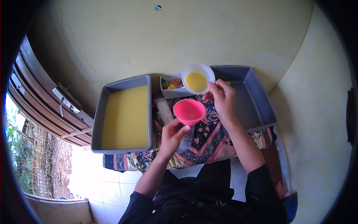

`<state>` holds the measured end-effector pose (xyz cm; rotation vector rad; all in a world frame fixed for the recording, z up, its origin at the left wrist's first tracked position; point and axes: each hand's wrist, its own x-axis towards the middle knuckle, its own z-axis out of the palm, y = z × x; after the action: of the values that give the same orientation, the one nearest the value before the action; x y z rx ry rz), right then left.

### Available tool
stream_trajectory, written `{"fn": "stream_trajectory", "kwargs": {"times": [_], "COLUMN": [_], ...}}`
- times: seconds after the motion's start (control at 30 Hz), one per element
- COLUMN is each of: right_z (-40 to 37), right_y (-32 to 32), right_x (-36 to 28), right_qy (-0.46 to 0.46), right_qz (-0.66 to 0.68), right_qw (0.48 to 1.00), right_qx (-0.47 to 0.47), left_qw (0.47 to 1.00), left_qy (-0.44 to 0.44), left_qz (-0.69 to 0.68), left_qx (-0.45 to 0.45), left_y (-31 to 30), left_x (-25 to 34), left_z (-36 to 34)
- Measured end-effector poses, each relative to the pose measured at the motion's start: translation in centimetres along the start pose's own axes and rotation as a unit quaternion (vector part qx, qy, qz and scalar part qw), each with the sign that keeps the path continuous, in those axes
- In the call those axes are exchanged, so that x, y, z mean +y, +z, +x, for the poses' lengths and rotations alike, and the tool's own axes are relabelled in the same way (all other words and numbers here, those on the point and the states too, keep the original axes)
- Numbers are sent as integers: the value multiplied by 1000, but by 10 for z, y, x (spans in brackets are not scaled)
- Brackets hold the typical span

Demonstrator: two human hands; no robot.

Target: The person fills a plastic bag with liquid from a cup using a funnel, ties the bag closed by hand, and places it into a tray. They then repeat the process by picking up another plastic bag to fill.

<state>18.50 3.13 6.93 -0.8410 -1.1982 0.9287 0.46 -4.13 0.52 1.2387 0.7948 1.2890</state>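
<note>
My left hand (174, 135) is closed on the lower side of a pink funnel-shaped bowl (189, 111), held above the cloth-covered table; its underside is hidden. In my right hand (222, 99) is a translucent plastic cup (201, 70) by its rim, with yellow liquid (196, 81) inside. The cup is just above and to the right of the pink bowl, apart from it. A grey tray (150, 112) filled with cloudy yellow liquid (126, 117) stands left of my hands. Right of them is a second grey tray (244, 99), partly behind my right hand.
Between the trays sits a white box (175, 93) with small colourful items. Clear plastic packaging (164, 112) lies on the patterned cloth (205, 143). A wall rises behind the table. To the left is a wooden door (56, 100) with a metal handle.
</note>
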Motion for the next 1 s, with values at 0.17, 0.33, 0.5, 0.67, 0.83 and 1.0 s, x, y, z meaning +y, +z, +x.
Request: {"fn": "stream_trajectory", "kwargs": {"times": [0.17, 0.33, 0.5, 0.67, 0.83, 1.0], "right_z": [2, 0, -2, -3, -3, -4], "right_y": [1, 5, 6, 7, 7, 8], "right_x": [-17, -30, -33, -36, -37, -39], "right_qy": [-90, -120, -153, -185, -198, -204], "right_qz": [-20, -47, -58, -67, -81, -92], "right_qw": [996, 991, 986, 980, 976, 974], "right_qx": [-20, -22, -36, -41, -40, -42], "left_qw": [1000, 1000, 1000, 1000, 1000, 1000], "left_qy": [-7, -2, 7, 3, 6, 13], "left_qz": [23, 7, 2, -1, 6, -2], "left_qx": [-15, -23, -17, -21, -15, -15], "left_y": [7, 11, 16, 13, 14, 15], "left_x": [-2, 2, 10, 9, 14, 14], "left_z": [6, 14, 17, 20, 21, 21]}}
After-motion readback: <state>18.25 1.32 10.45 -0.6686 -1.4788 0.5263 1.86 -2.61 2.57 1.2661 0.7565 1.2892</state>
